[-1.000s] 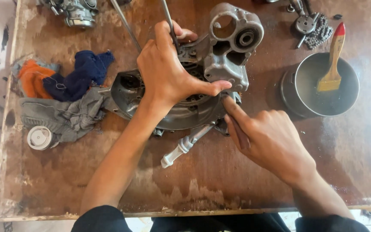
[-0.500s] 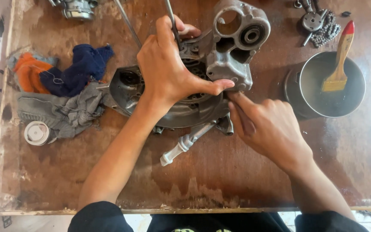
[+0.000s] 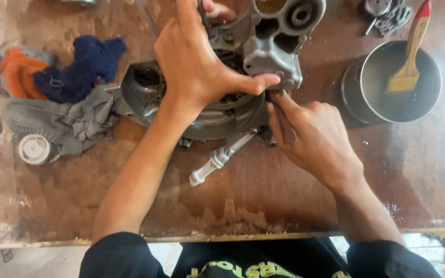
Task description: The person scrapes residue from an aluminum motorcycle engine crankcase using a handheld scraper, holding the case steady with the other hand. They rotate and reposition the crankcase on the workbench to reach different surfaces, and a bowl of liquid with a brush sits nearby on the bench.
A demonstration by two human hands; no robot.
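A grey metal engine casing (image 3: 263,46) lies on the worn wooden table (image 3: 413,175). My left hand (image 3: 197,62) lies over the top of the casing, thumb stretched to its right side, fingers wrapped around a thin metal rod at the top. My right hand (image 3: 310,139) grips a dark-handled tool (image 3: 283,121) whose tip goes in under the casing's right lower edge, just below my left thumb. A light metal shaft (image 3: 217,162) sticks out from under the casing toward me.
Orange, blue and grey rags (image 3: 63,98) lie to the left with a white round cap (image 3: 34,149). A metal bowl (image 3: 397,85) holding a red-handled brush (image 3: 413,46) stands at the right. Small metal parts (image 3: 387,15) lie at the far right.
The view has closed in on the casing. My right hand has pressed the tool a little closer under the casing's edge; my left hand keeps its hold.
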